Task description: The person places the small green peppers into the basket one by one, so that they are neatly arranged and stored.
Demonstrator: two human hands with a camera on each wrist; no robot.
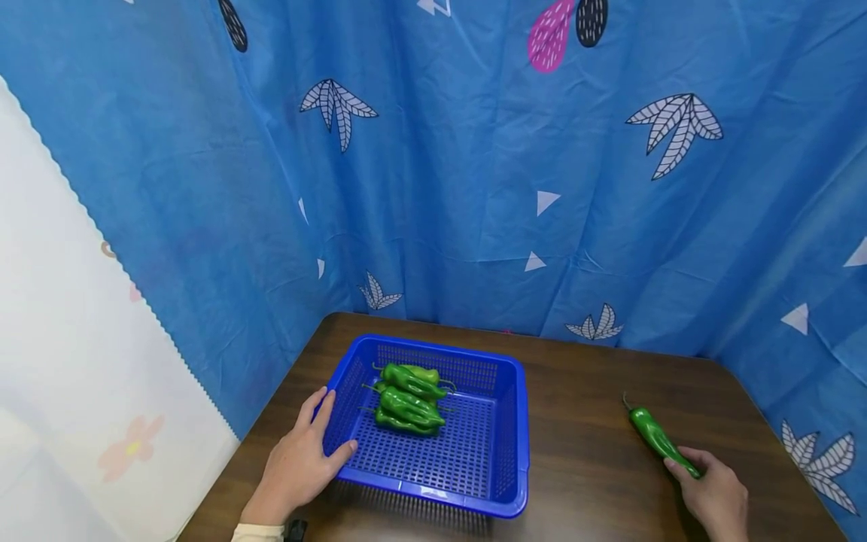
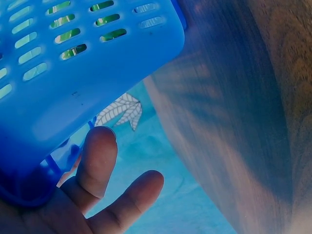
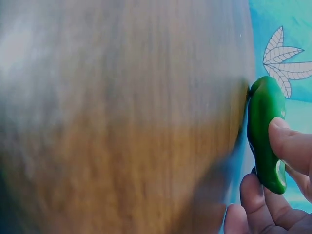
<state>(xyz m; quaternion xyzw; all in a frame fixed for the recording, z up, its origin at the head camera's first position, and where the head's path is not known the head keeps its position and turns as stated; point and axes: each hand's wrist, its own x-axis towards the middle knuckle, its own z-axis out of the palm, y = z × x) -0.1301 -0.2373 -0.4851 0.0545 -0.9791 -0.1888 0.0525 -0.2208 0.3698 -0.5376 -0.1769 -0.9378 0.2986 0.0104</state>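
Observation:
My left hand (image 1: 298, 455) holds the near left corner of a blue plastic basket (image 1: 433, 500), its thumb over the rim and its fingers along the outer left side. In the left wrist view, two fingers (image 2: 100, 156) extend past the slotted wall. Inside the basket, several green peppers (image 1: 406, 406) lie in a pile towards the back left. Off to the right, my right hand (image 1: 718, 489) pinches one green pepper (image 1: 653, 433) by its lower end, thumb on top and fingers beneath. That pepper's thin stem points away from me. The right wrist view shows it close over the table.
The brown wooden table (image 1: 576, 421) stretches between the basket and my right hand. A blue patterned curtain (image 1: 460, 188) hangs along the table's back and right edges. White cloth (image 1: 81, 339) hangs at the left.

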